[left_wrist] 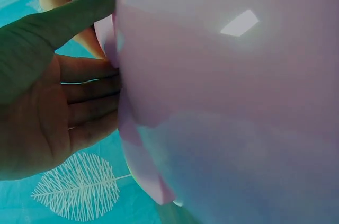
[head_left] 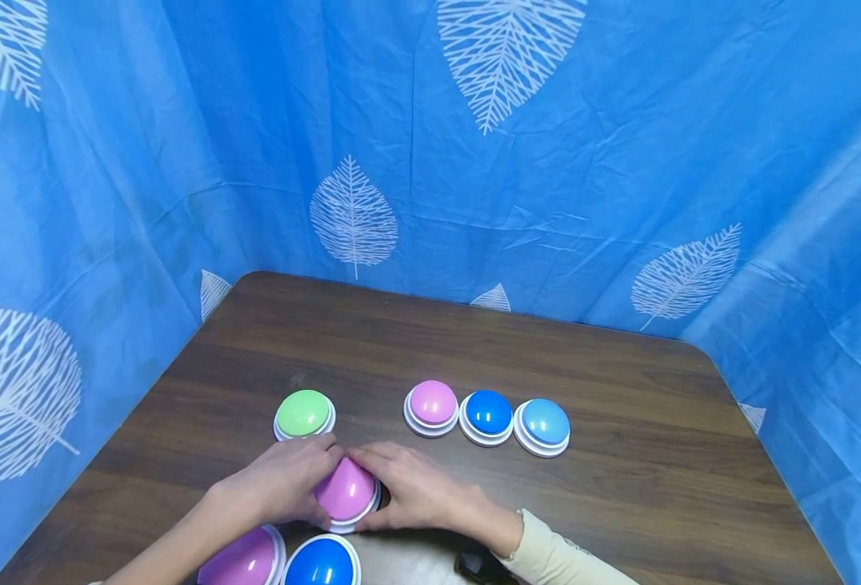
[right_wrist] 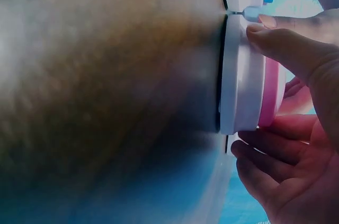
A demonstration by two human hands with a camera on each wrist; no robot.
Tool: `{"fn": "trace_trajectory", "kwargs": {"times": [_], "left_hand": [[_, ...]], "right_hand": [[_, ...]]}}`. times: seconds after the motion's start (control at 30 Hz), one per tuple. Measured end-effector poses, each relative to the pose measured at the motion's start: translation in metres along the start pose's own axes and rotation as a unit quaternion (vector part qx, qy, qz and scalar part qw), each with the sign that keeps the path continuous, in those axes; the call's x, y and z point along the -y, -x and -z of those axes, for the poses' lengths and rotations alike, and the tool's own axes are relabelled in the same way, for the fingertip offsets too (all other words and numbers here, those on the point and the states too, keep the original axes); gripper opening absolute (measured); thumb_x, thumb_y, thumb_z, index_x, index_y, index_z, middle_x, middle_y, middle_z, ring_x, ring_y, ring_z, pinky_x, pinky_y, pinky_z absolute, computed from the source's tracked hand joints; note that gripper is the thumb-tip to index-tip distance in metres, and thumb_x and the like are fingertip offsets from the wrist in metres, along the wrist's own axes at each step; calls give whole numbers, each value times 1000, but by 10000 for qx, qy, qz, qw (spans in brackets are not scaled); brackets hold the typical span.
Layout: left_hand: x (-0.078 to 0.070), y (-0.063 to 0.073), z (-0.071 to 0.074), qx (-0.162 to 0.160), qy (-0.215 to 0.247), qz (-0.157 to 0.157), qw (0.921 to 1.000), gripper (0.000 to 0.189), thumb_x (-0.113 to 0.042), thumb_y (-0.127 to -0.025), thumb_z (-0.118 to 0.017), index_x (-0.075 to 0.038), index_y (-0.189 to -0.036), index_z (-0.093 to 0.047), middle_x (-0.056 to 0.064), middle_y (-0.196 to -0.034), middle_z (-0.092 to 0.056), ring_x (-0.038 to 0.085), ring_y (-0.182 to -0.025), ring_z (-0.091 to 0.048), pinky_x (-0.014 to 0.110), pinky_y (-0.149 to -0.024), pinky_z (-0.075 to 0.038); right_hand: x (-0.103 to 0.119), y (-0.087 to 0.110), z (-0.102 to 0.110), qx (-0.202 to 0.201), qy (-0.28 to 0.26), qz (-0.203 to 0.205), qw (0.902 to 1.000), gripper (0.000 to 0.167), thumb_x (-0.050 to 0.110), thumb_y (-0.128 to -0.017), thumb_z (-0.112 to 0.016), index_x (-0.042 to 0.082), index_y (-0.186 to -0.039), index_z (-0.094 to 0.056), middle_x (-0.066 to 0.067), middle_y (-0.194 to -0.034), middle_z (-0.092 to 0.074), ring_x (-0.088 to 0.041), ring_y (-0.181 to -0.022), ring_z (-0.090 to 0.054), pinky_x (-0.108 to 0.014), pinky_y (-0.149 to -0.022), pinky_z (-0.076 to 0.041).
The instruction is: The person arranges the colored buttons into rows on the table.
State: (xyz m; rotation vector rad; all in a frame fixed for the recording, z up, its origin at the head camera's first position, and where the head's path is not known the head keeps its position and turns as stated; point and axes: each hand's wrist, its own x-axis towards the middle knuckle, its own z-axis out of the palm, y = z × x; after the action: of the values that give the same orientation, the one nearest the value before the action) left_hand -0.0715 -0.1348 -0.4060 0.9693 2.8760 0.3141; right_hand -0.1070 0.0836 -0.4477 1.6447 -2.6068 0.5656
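Note:
Between both hands, at the lower middle of the head view, sits a pink dome push button (head_left: 346, 491) on a white round base. My left hand (head_left: 284, 479) grips its left side, and my right hand (head_left: 416, 487) grips its right side, thumb low and fingers at the far edge. Seen edge-on in the right wrist view, the white base (right_wrist: 243, 75) has my right thumb and fingertips against it. Just beyond the left hand is a green button (head_left: 304, 413). Nearer me are a blue button (head_left: 321, 565) and a purple-pink button (head_left: 244, 561), partly cut off by the frame.
Farther back, a pink button (head_left: 433, 402), a dark blue button (head_left: 489, 413) and a light blue button (head_left: 547, 421) form a row. A black object (head_left: 478, 563) lies by the right sleeve. Blue leaf-print cloth (head_left: 416, 162) surrounds the brown wooden table (head_left: 620, 487).

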Motion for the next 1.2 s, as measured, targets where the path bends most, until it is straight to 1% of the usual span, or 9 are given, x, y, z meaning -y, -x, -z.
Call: {"fn": "trace_trajectory", "kwargs": {"times": [0.23,0.43,0.5,0.63,0.77,0.93,1.07,1.2], "left_hand": [[1,1,-1,-173,52,-59,9998,61,-42,-57,-93,-7,-100,-68,-6,-87,-55,10,-77,-52,34,-64,-49],[1,-2,4,-237,182,84,9995,61,-41,-59,-92,-7,-105,-68,-5,-89,-57,11,-77,-54,36,-64,-50],[0,-4,6,-310,203,84,9993,60,-40,-60,-92,-8,-106,-69,-5,-89,-57,11,-76,-54,36,-64,-49],[-1,-9,13,-456,245,-39,9987,60,-39,-62,-91,-8,-108,-69,-4,-91,-58,10,-78,-56,36,-65,-50],[-6,-20,20,-514,251,-119,9983,61,-39,-64,-91,-8,-112,-69,-4,-92,-58,11,-80,-57,37,-68,-51],[-15,-43,27,-574,125,-275,9979,61,-40,-65,-92,-8,-112,-69,-2,-93,-60,14,-81,-60,36,-69,-53],[-22,-62,30,-606,-49,-449,9971,62,-42,-67,-91,-9,-113,-69,0,-96,-61,15,-83,-61,36,-70,-53],[-31,-82,33,-565,-78,-566,9968,64,-45,-68,-90,-10,-118,-68,2,-101,-63,17,-88,-63,37,-74,-54]], "right_hand": [[2,0,-1,-97,-39,-57,9999,82,46,-76,-84,4,-140,-52,-4,-131,-61,-13,-123,-54,-24,-104,-39],[-2,2,1,-240,-194,-75,9995,81,43,-76,-84,5,-140,-52,-5,-132,-60,-14,-124,-54,-25,-104,-39],[-4,3,4,-283,-272,-68,9992,81,41,-76,-85,5,-140,-52,-5,-132,-60,-15,-124,-54,-25,-105,-38],[-9,6,14,-322,-414,-56,9986,81,37,-75,-86,4,-140,-51,-6,-132,-60,-15,-124,-53,-25,-105,-38],[-15,12,29,-289,-520,-189,9981,80,36,-76,-86,5,-140,-51,-4,-133,-59,-14,-124,-53,-25,-104,-40],[-25,25,47,-290,-650,-483,9963,80,34,-76,-87,7,-142,-50,-3,-136,-58,-15,-125,-52,-32,-104,-42],[-33,39,59,-435,-552,-664,9953,80,34,-76,-87,6,-141,-51,-5,-137,-57,-18,-126,-52,-38,-102,-45],[-42,54,72,-656,-480,-782,9936,79,33,-76,-87,5,-141,-52,-7,-137,-57,-21,-125,-53,-40,-99,-47]]}}
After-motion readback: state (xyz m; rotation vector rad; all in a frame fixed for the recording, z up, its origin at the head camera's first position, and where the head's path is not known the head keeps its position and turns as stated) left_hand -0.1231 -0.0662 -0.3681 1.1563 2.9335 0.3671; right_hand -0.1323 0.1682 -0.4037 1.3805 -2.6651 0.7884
